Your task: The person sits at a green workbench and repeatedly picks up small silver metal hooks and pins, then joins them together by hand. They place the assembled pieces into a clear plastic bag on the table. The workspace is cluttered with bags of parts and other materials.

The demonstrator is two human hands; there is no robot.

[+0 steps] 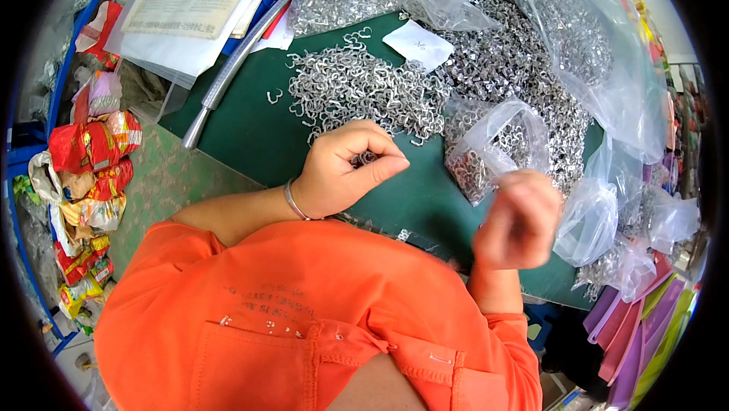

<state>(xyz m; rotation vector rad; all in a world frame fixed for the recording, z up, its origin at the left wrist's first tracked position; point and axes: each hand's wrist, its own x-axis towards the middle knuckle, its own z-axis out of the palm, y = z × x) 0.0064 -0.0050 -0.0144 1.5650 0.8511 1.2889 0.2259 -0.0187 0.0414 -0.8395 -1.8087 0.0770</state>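
A loose pile of small silvery S-shaped metal hooks (pixel 368 84) lies on the dark green tabletop (pixel 254 126). At its near edge is my left hand (pixel 342 168), its fingers curled and the thumb drawn toward the forefinger. Small metal bits show in the gap between thumb and forefinger; whether they are gripped or lie behind is unclear. My right hand (pixel 520 217) is raised and smeared by motion near the table's front edge, so its fingers cannot be read. Just beyond it stands an open clear plastic bag (pixel 486 145) with metal hooks inside.
A large heap of small shiny metal pieces (pixel 497 46) covers the back right, with a white paper slip (pixel 419 45) beside it. Clear bags of metal parts (pixel 569 27) surround it. A metal rod-like tool (pixel 228 77) and stacked papers (pixel 190 1) lie at the left.
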